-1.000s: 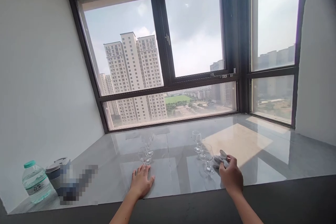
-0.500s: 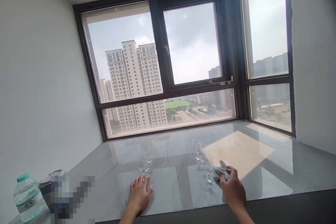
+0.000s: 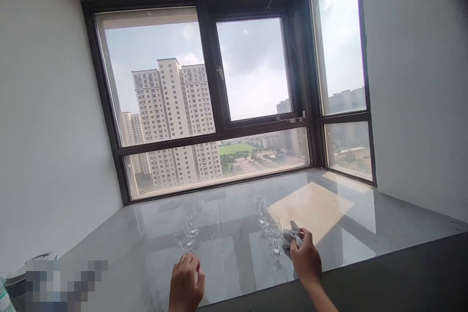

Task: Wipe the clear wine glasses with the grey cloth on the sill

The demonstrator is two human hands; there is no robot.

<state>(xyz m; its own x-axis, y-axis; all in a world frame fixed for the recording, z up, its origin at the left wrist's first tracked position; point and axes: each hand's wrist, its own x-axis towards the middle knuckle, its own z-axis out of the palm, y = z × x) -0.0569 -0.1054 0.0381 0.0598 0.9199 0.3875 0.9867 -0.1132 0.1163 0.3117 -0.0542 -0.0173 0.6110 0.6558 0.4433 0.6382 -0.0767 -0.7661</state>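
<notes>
Between the fingers of my right hand (image 3: 307,256) is a crumpled grey cloth (image 3: 291,234), held just right of a stemmed glass (image 3: 276,236). Behind that glass two more stand close together, the farthest (image 3: 260,210) near the sunlit patch. My left hand (image 3: 186,280) is at the front edge of the grey ledge (image 3: 234,263), fingers curled, near the foot of a clear glass (image 3: 185,236). Whether its fingertips hold anything is hidden. Other clear glasses (image 3: 193,222) stand just behind, faint against the reflections.
At the lower left are a dark container with a lid (image 3: 16,278), a blurred-out patch and part of a bottle (image 3: 4,297). Dark-framed windows (image 3: 219,126) rise behind the ledge, with walls at both sides.
My left hand has drawn back toward the front edge, its fingers more curled. The view has shifted right, so the bottle is mostly cut off. My right hand still holds the cloth.
</notes>
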